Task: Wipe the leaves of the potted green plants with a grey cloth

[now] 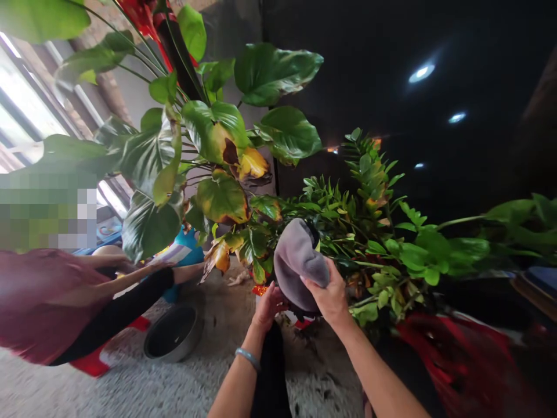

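A soft grey cloth piece (293, 264), curved and folded over somewhat like a hat, is held up in front of me, with a dark edge at its top and underside. My right hand (328, 293) grips its right side, thumb on the near face and fingers wrapped behind. At the lower left rim is my left hand (270, 306), fingers curled up against the edge; part of its grip is hidden. A bluish bangle (248, 359) circles my left wrist.
A large potted plant with browning leaves (221, 197) rises ahead, and bushy green plants (422, 249) spread right. A seated person (47, 307) is at left beside a grey basin (172, 334). Red plastic bags (465, 360) lie lower right.
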A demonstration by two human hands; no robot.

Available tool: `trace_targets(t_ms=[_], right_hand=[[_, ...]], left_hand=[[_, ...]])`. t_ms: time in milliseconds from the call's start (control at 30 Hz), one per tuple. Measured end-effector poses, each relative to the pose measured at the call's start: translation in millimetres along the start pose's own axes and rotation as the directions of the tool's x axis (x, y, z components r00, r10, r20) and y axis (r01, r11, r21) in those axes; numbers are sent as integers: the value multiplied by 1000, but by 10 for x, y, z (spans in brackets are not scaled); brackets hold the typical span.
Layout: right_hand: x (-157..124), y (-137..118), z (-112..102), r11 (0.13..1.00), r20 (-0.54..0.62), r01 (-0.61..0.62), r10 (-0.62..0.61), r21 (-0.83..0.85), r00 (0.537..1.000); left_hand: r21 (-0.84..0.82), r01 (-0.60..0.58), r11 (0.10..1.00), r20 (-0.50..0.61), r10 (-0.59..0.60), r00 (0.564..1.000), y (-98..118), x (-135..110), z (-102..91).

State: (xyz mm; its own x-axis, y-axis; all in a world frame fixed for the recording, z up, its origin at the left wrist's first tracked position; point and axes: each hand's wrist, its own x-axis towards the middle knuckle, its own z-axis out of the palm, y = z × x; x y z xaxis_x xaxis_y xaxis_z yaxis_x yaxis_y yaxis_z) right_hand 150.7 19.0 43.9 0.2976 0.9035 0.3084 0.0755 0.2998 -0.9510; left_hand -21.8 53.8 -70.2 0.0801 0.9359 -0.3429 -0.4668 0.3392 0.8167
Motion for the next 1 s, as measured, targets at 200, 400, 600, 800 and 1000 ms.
trace_targets(t_ms=[200,400,600,800,1000], right_hand=[[-328,339,-209,929,74,-177,211,-324,975],[-226,26,-324,979,-13,87,-90,-184,996],[-135,143,-275,955,6,-16,19,-298,1000],[-328,176,-483,958,124,-107,144,-265,982],[178,70,-511,966,-307,16,-97,-259,947]], left_hand=[[2,20,1000,-3,-20,1000,-6,-5,-35],[66,-33,997,-19,35,999,-26,-17,10],[96,-14,995,-17,16,1000,-7,-16,-6],[76,-5,997,-10,6,1000,-10,-14,-29],[61,-13,998,-24,14,1000,20,-60,40]])
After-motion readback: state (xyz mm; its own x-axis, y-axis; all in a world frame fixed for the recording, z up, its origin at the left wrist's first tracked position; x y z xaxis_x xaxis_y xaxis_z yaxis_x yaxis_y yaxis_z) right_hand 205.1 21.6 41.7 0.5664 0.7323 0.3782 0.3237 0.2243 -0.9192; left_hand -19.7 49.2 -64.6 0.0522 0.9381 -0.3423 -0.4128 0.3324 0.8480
